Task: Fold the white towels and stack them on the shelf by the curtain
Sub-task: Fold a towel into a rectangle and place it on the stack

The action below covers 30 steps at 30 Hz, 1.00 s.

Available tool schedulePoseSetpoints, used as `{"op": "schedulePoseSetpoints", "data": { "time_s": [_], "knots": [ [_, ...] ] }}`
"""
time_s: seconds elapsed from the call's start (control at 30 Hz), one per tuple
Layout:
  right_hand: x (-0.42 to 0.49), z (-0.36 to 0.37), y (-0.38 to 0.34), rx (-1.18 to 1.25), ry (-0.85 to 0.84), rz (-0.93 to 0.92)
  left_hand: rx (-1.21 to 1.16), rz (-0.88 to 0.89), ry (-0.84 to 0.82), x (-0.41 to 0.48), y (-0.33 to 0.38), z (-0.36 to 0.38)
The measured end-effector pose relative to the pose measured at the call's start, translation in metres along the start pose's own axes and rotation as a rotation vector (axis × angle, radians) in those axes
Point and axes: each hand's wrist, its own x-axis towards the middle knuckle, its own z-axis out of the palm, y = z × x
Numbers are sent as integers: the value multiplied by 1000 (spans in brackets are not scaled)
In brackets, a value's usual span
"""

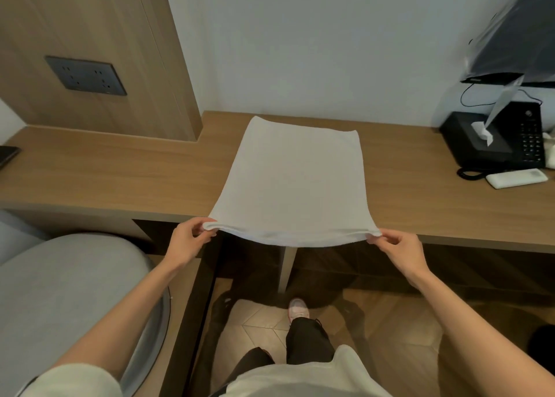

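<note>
A wood-grain counter (120, 171) is running along a pale wall, a dark socket plate (85, 76) set in the panel at left. The left hand (187, 240) is pinching the near left corner of a white towel (295, 180), fingers closed on the hem. The soft, rectangular towel is lying flat across the counter, its near edge sagging off the front. The right hand (399, 251) is pinching the near right corner. A black telephone (495, 138) is sitting at far right.

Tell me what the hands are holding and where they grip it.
Both hold the white towel by its near corners: the left hand pinches the near-left corner, the right hand the near-right. The rest lies flat on the desk.
</note>
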Motion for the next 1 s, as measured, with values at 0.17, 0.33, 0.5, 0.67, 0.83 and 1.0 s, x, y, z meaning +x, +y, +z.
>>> {"op": "schedulePoseSetpoints", "data": {
  "time_s": [0.17,0.33,0.5,0.67,0.83,1.0],
  "knots": [
    [15,1,-1,-61,98,75,21,3,6,18,5,-8],
    [41,8,-24,4,145,85,70,-27,29,53,19,-5],
    [72,12,-45,70,172,69,48,-23,84,99,45,0],
    [117,21,-56,48,153,93,-58,-104,93,156,57,16],
    [168,36,-53,23,156,141,-10,-167,136,211,53,42],
    [201,52,-44,3,167,210,49,-232,160,244,40,63]
  ]
}}
